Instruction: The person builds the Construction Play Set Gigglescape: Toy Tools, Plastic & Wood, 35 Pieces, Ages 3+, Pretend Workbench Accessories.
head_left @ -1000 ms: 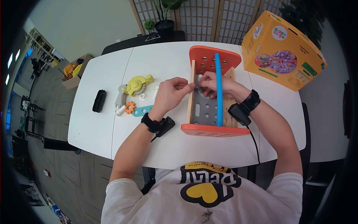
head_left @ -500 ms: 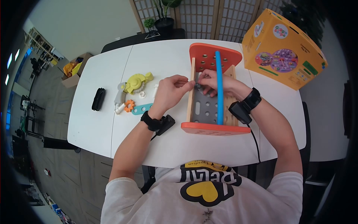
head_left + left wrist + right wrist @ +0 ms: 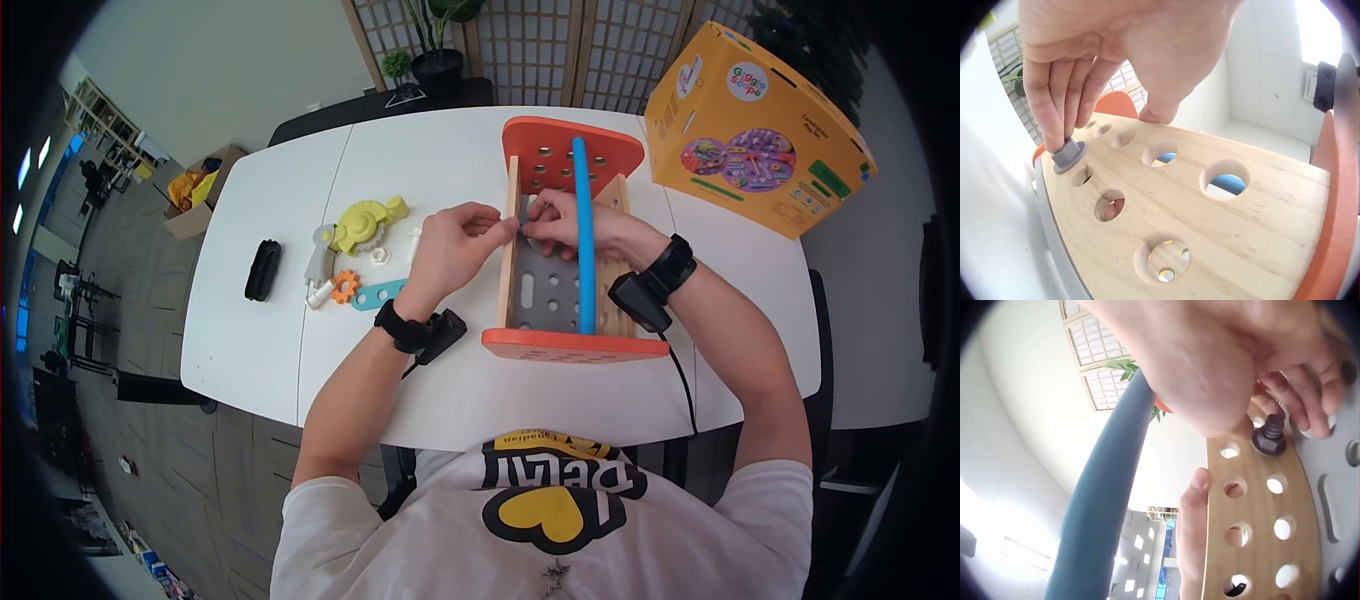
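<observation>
A toy workbench [image 3: 575, 346] stands under both hands, with orange ends, wooden sides and a blue bar [image 3: 583, 240]. On the outside of its left wooden panel [image 3: 1191, 219], my left hand [image 3: 455, 247] presses its fingertips to a grey hex bolt head [image 3: 1070, 154]. The left thumb rests on the panel's top edge. Inside the workbench, the right hand [image 3: 575, 224] reaches under the blue bar. Its thumb and index finger are bent around the dark nut [image 3: 1269, 443], from which a threaded bolt end [image 3: 1274, 424] sticks out.
Left of the workbench lie a yellow-green toy saw [image 3: 362, 226], an orange gear [image 3: 345, 287], a white nut [image 3: 380, 256] and a teal strip with holes [image 3: 376, 295]. A black case [image 3: 263, 270] lies farther left. A yellow box [image 3: 760, 135] stands at the back right.
The right fingers have shifted slightly around the nut at the left panel. My left hand keeps its place at the panel.
</observation>
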A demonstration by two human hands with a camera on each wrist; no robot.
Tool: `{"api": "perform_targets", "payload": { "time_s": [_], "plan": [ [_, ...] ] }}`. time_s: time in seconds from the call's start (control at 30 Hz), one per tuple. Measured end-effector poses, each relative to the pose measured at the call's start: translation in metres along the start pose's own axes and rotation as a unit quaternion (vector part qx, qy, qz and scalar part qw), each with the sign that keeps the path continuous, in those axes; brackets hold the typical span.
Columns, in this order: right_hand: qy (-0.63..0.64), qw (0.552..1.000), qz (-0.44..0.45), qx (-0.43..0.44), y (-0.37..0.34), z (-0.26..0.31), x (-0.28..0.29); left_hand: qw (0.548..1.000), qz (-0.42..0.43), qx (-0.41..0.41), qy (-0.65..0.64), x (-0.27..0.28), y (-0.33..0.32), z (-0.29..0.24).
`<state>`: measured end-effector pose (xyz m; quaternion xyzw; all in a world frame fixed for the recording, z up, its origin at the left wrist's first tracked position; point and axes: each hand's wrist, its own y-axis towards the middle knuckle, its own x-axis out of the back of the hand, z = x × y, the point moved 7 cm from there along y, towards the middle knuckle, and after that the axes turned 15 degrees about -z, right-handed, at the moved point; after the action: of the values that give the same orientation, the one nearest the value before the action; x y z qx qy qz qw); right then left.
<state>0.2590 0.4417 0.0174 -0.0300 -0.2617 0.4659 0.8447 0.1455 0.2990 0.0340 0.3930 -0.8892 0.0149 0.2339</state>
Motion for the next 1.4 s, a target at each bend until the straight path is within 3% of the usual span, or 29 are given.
{"api": "perform_targets", "payload": {
  "time_s": [0.07, 0.17, 0.37, 0.47, 0.57, 0.67, 0.77, 0.87, 0.97, 1.07, 1.17, 1.37, 1.4],
  "plan": [
    [0.003, 0.997, 0.003, 0.082, 0.000, 0.003, 0.002, 1.000, 0.000, 0.001, 0.000, 0.000, 0.000, 0.000],
    [-0.013, 0.996, 0.021, 0.087, 0.005, 0.001, 0.002, 1.000, -0.003, 0.003, -0.001, -0.001, 0.000, 0.001],
    [-0.044, 0.996, 0.059, -0.060, 0.004, -0.008, -0.003, 1.000, -0.002, 0.002, -0.005, -0.001, -0.001, 0.002],
    [-0.034, 0.997, 0.018, -0.060, -0.004, 0.002, 0.002, 1.000, -0.005, 0.003, 0.005, 0.001, -0.001, -0.002],
    [-0.035, 0.998, 0.006, 0.061, -0.003, 0.005, 0.003, 1.000, -0.004, 0.000, -0.006, -0.001, 0.000, 0.000],
    [-0.030, 0.994, 0.016, 0.101, 0.005, 0.000, 0.000, 1.000, -0.005, 0.000, -0.010, -0.001, 0.000, 0.002],
    [-0.058, 0.997, 0.025, 0.054, 0.003, -0.001, -0.001, 1.000, -0.005, 0.004, -0.008, -0.002, 0.000, 0.003],
    [-0.058, 0.996, 0.050, -0.053, 0.003, -0.008, -0.003, 1.000, -0.007, 0.005, -0.006, 0.000, 0.000, 0.002],
    [-0.038, 0.998, 0.031, -0.045, 0.003, -0.003, -0.004, 1.000, -0.006, 0.002, -0.003, -0.001, 0.000, 0.004],
    [-0.059, 0.994, 0.015, 0.093, 0.002, 0.001, -0.004, 1.000, -0.011, -0.003, -0.007, -0.001, -0.001, 0.003],
    [-0.058, 0.992, 0.038, 0.106, 0.004, -0.002, -0.004, 1.000, -0.012, -0.002, -0.015, -0.001, 0.000, 0.005],
    [-0.017, 0.997, 0.039, -0.062, 0.005, -0.007, -0.005, 1.000, -0.017, -0.010, -0.018, -0.002, 0.001, 0.010],
    [-0.012, 0.999, 0.022, -0.045, 0.005, -0.005, -0.004, 1.000, -0.019, -0.011, -0.017, -0.002, 0.002, 0.011]
  ]
}}
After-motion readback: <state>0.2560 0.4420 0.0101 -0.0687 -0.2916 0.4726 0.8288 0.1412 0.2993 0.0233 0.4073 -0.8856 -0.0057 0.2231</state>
